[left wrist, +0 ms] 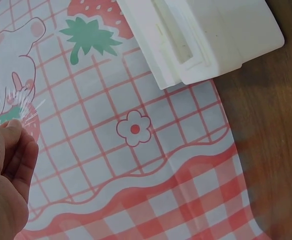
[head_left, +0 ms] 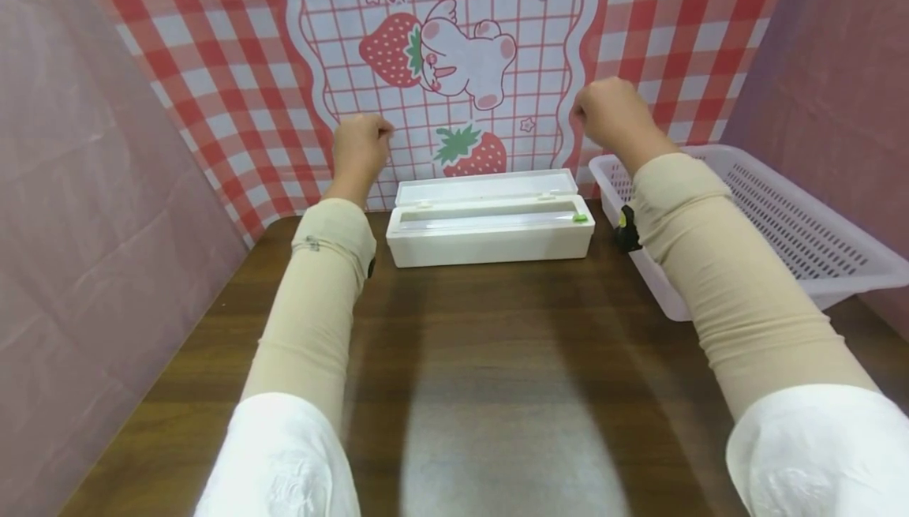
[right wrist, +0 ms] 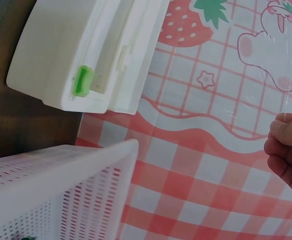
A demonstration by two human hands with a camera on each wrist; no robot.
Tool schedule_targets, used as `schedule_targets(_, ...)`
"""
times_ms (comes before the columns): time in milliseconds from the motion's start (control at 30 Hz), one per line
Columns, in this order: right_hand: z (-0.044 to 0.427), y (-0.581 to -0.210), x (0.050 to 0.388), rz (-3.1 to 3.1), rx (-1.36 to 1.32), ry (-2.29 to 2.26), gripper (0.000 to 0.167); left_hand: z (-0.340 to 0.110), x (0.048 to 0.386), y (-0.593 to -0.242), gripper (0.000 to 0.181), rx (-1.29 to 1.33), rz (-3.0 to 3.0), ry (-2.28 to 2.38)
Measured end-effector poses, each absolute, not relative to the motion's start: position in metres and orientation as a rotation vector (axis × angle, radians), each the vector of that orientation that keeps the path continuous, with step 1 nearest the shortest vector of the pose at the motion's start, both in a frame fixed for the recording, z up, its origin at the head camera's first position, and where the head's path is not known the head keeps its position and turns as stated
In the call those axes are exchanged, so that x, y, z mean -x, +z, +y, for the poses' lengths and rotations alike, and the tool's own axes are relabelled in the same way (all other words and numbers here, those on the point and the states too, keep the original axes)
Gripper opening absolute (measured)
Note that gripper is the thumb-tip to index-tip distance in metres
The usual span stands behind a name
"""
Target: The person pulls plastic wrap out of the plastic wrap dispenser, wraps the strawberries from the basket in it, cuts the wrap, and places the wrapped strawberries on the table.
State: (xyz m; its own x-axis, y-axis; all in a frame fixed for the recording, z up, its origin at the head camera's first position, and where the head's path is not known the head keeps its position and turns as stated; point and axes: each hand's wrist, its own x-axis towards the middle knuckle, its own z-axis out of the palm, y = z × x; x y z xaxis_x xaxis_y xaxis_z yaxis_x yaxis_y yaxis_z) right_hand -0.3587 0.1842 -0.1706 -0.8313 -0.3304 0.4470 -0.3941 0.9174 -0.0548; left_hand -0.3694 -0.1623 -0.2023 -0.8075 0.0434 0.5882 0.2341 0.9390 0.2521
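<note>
A thin, clear plastic film (left wrist: 27,106) hangs raised above the long white plastic box (head_left: 490,247), hard to see against the red-and-white strawberry-print cloth (head_left: 263,51). The person's left hand (head_left: 360,146) pinches one end between thumb and fingers; the right hand (head_left: 614,114) pinches the other. The box stands lid-up, a small green slider (head_left: 580,218) at its right end, beside a white perforated plastic basket (head_left: 877,271) on the brown wooden table (head_left: 490,343).

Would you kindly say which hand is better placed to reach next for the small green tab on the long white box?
Probably the right hand: the green tab is at its end of the box; the left hand is nearer the other. Both seem to pinch clear plastic film.
</note>
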Motion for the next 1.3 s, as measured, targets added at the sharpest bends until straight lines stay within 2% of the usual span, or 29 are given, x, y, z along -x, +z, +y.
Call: schedule_targets(1300,0.186,-0.134,0.353,-2.607,-0.497,0.137,0.024,-0.155,0.361,-0.164,0.024,0.146,-2.442,-0.438)
